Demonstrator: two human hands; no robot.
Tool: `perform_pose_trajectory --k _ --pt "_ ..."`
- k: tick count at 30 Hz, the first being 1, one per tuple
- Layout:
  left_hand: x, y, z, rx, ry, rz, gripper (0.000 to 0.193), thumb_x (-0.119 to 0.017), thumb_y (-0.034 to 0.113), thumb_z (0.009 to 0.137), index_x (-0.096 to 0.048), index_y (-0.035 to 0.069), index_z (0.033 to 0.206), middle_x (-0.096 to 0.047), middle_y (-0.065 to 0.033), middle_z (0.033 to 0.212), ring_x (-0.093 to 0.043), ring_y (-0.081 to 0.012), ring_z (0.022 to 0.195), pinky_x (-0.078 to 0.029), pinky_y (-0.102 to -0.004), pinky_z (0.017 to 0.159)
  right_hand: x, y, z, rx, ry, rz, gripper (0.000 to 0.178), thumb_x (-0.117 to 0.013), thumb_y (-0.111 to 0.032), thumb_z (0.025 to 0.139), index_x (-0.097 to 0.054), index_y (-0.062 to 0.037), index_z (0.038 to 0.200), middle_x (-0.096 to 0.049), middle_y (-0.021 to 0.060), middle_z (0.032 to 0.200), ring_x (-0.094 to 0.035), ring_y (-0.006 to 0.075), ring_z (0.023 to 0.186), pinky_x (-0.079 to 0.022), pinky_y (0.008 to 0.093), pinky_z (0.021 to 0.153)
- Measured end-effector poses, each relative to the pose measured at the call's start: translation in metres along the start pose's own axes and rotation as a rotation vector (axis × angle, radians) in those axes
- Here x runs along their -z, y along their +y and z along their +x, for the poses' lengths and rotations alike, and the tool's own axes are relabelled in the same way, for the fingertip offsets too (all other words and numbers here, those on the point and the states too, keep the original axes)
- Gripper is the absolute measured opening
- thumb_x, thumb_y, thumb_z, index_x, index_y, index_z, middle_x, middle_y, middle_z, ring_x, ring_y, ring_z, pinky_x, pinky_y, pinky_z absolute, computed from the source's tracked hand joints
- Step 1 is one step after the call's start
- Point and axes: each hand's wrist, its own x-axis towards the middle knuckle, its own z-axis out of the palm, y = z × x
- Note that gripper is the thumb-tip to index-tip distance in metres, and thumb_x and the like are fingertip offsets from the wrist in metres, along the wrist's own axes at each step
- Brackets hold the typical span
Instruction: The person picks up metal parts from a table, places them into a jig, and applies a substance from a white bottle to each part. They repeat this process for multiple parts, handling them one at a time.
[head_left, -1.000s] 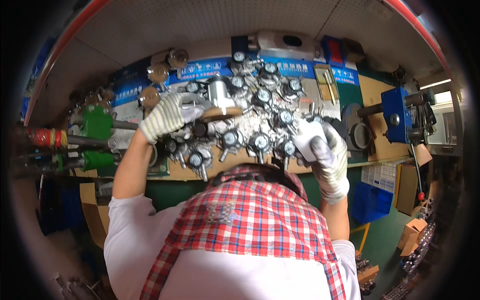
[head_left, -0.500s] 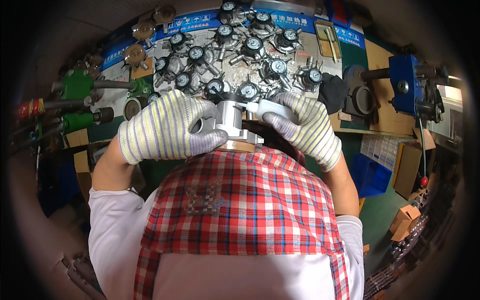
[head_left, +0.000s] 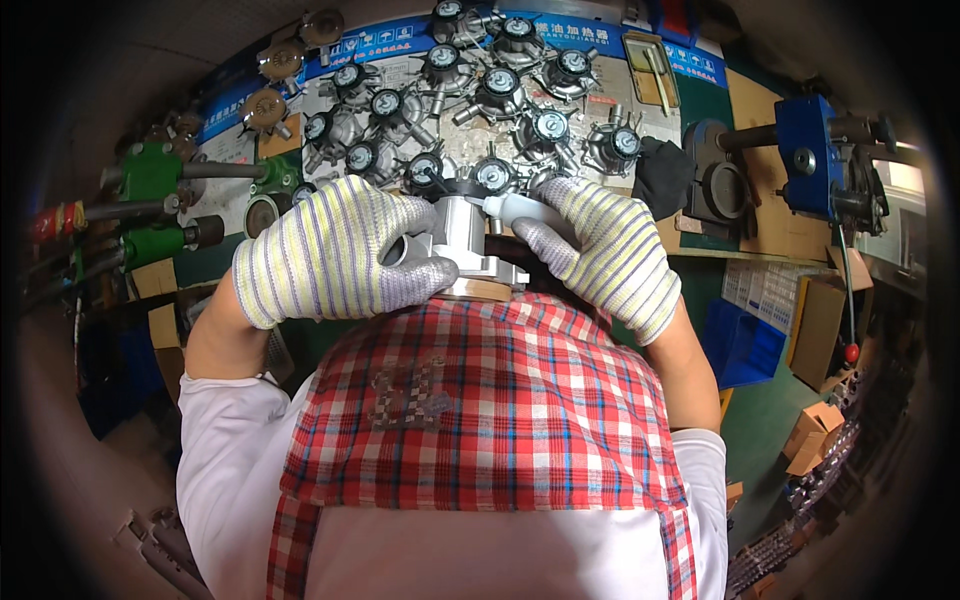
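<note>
My left hand [head_left: 325, 258], in a striped knit glove with grey fingertips, is closed around a silver cast-metal housing [head_left: 461, 232]. The housing has a cylindrical body, a side pipe under the fingers and a flanged lower end with a tan rim, close against the checked apron. In my right hand [head_left: 612, 258], gloved the same way, is a small white squeeze bottle [head_left: 528, 212], tilted with its nozzle pointing left at the dark upper rim of the housing. Whether the tip touches the rim I cannot tell.
Several finished-looking metal units with round black caps [head_left: 502, 82] crowd the bench beyond my hands. A green press [head_left: 150, 175] stands left, a blue press [head_left: 805, 160] right. A black cloth [head_left: 663, 176], a brown tray [head_left: 651, 72] and a blue bin [head_left: 742, 342] are also on the right.
The right hand and the bottle have shifted slightly to the left along the housing's upper rim. My left hand keeps its hold on the housing. The background has shifted slightly left.
</note>
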Motion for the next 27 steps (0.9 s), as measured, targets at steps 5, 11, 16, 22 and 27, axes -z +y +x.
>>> perform_pose_trajectory --k 5,11,16,22,27 --pt "-0.001 -0.011 -0.003 -0.016 0.016 0.002 0.031 -0.075 0.028 0.079 -0.07 0.004 0.097 -0.071 -0.0178 0.082 -0.071 -0.0309 0.074 -0.056 -0.0373 0.068 0.002 -0.009 0.01 -0.013 -0.082 -0.078 0.037 -0.076 -0.027 0.084 -0.068 0.003 0.105 -0.069 0.0216 0.087 -0.069 0.0356 0.078 -0.055 0.0391 0.07" --pt "0.004 -0.027 -0.007 0.037 0.008 -0.155 0.028 -0.074 0.026 0.078 -0.07 0.004 0.095 -0.071 -0.0163 0.083 -0.071 -0.0311 0.076 -0.056 -0.0367 0.069 -0.01 -0.003 0.011 -0.045 -0.03 -0.034 0.039 -0.075 -0.029 0.085 -0.068 0.0023 0.106 -0.068 0.0217 0.084 -0.068 0.0367 0.075 -0.054 0.0399 0.068" --pt "0.004 -0.057 -0.014 0.071 0.038 -0.232 0.02 -0.072 0.018 0.08 -0.069 0.004 0.093 -0.07 -0.0136 0.083 -0.069 -0.0313 0.075 -0.055 -0.0377 0.067 -0.021 -0.004 0.023 -0.054 -0.016 -0.08 0.036 -0.071 -0.031 0.087 -0.069 0.0 0.104 -0.068 0.0205 0.086 -0.067 0.0363 0.08 -0.054 0.0421 0.071" --pt "0.009 -0.127 -0.003 0.335 0.223 -0.985 0.031 -0.068 0.033 0.091 -0.065 0.002 0.093 -0.057 -0.0005 0.059 -0.048 -0.0065 0.043 -0.039 -0.0207 0.042 -0.006 -0.006 0.044 -0.436 -0.006 0.142 0.036 -0.071 -0.033 0.086 -0.067 -0.0015 0.104 -0.068 0.0202 0.095 -0.068 0.0359 0.086 -0.053 0.0375 0.074" --pt "0.02 -0.243 0.052 0.167 0.434 -1.565 0.034 -0.065 0.043 0.091 -0.064 0.009 0.09 -0.063 -0.0025 0.076 -0.059 -0.0131 0.071 -0.047 -0.0284 0.06 -0.002 0.006 0.045 -0.685 0.265 0.456 0.036 -0.067 -0.036 0.09 -0.065 -0.0012 0.098 -0.067 0.0061 0.073 -0.061 0.0091 0.058 -0.045 0.0218 0.051"
